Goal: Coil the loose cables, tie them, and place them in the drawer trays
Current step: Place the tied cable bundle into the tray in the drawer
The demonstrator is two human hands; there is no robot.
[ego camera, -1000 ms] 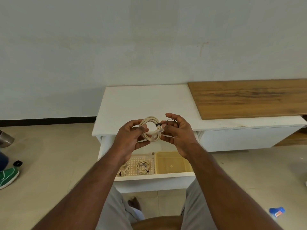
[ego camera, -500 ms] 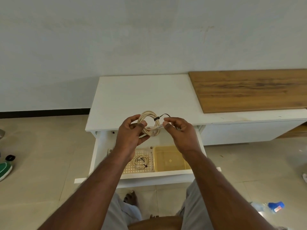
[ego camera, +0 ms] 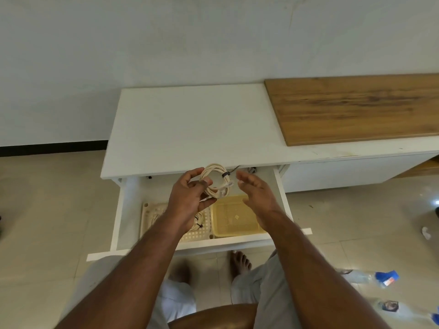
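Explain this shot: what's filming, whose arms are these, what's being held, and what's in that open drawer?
No machine here: one wide-angle camera on a person's head looks forward and down at their two bare arms. The left hand grips a coiled cream cable bound with a small black tie. The right hand is beside it, fingers relaxed, holding nothing. Below them is the pulled-out white drawer of a low white cabinet. Inside sit a cream perforated plastic tray with another tied cable coil, partly hidden by the arm, and a yellow plastic tray. A brown wooden board lies on the cabinet top.
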